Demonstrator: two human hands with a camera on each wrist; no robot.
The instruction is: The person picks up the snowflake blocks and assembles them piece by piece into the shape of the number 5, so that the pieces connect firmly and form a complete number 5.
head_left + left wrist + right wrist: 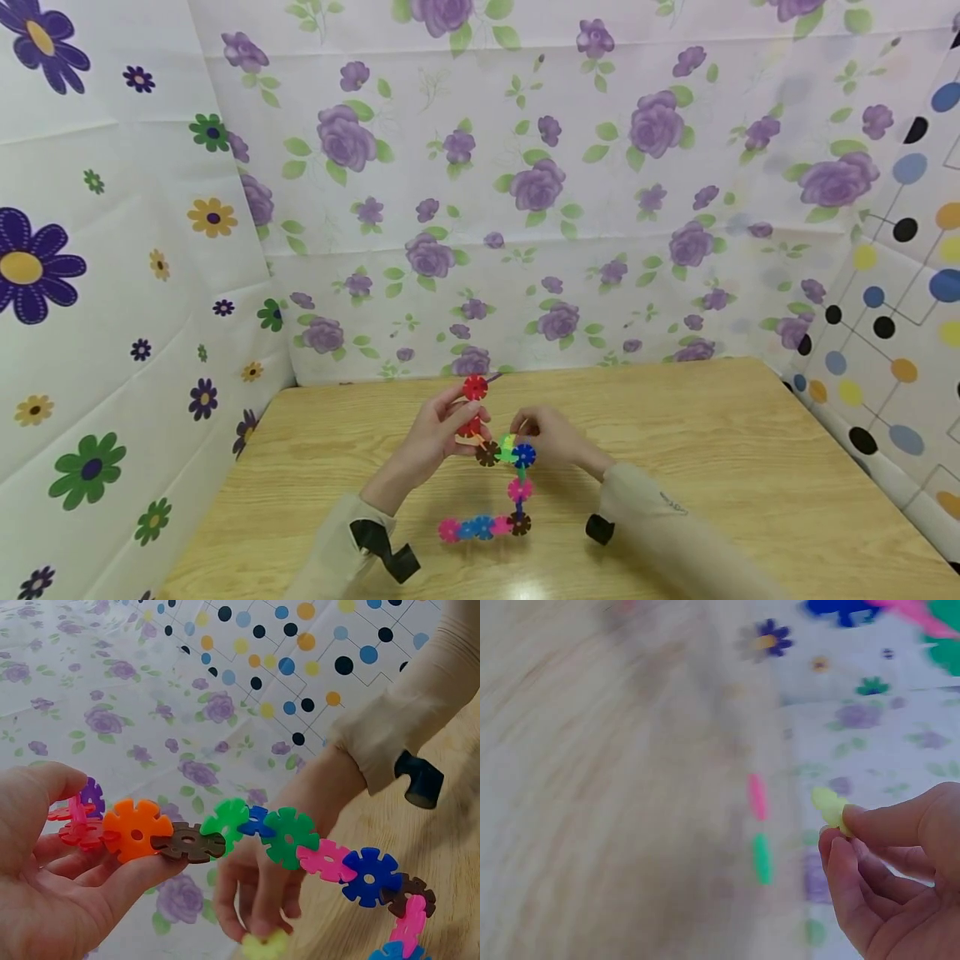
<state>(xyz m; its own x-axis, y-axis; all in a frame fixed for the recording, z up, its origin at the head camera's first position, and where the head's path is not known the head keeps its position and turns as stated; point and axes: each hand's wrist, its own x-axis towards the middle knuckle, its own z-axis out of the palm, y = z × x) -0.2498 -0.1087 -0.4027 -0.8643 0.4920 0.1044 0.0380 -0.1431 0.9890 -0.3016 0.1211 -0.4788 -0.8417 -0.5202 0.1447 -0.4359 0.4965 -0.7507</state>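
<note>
A chain of notched plastic snowflake discs runs down and bends in the head view. Its upper end has a red disc [475, 387], and its lower end has a pink disc [450, 530]. My left hand [435, 429] holds the upper part, with thumb and fingers around the red pieces, beside an orange disc [136, 831] and a brown disc [187, 841]. Thumb and fingertips of my right hand [551, 437] pinch a single pale yellow disc [828, 804]. That hand is behind the chain's green disc [290, 838] in the left wrist view.
Beneath the hands lies a wood-grain table [660, 417]. Patterned cloths rise around it, including a purple-flower cloth [480, 208] at the back. Blurred pink [757, 796] and green [762, 859] pieces appear in the right wrist view.
</note>
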